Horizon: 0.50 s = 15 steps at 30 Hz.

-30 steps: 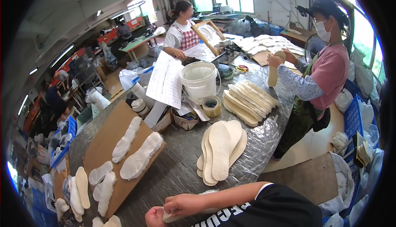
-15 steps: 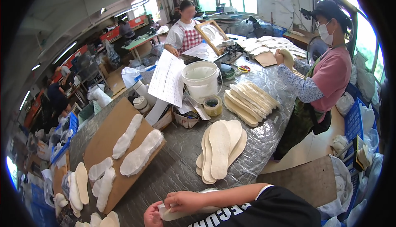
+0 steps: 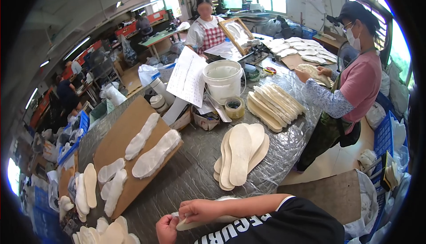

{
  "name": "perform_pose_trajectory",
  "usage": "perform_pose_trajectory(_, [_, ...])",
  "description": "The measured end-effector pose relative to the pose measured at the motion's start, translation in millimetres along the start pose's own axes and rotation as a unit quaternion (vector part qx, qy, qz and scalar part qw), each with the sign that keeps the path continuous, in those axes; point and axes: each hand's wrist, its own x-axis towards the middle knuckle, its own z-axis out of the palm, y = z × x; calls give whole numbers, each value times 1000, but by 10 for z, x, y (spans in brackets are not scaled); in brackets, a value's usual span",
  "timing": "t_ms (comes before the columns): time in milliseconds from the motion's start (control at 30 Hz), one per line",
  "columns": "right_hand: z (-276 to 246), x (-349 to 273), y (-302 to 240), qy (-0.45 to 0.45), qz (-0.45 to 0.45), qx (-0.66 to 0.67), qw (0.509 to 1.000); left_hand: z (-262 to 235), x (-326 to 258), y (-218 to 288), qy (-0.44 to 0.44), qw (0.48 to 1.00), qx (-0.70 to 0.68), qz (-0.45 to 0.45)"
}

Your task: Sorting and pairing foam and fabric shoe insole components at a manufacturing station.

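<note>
At the table's near edge a cream insole point(image 3: 188, 226) lies partly under my right forearm, with some white fluffy lining showing beyond the arm. My right hand point(image 3: 195, 210) is closed on the insole's left end, its fingers bent down over the edge. Beside it, my left hand point(image 3: 167, 229) pinches the tip of the same end. The rest of the insole is hidden by my arm and sleeve. Just beyond lies a fanned stack of cream insoles point(image 3: 240, 155). To the left, white fluffy insoles point(image 3: 156, 154) rest on a brown board point(image 3: 116, 134).
More insoles point(image 3: 106, 233) pile up at the lower left. Farther back stand a white bucket point(image 3: 222, 80), a tape roll point(image 3: 234, 107) and a row of fleece insoles point(image 3: 276, 106). At right, a co-worker in pink point(image 3: 361, 82) handles insoles; another person point(image 3: 207, 33) stands across the table.
The view has shifted slightly, so the table things sit a little more to the right. My hands stay at the insole's end. The co-worker at right has lowered their hands to the table.
</note>
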Motion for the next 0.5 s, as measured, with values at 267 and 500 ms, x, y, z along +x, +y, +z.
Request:
perform_pose_trajectory(267, [13,0,-46,-23,5,-3,1000,66,-47,-31,32,999,16,-7])
perform_pose_trajectory(500, [-4,-18,-28,-31,6,0,999,103,-49,-75,19,1000,1,0])
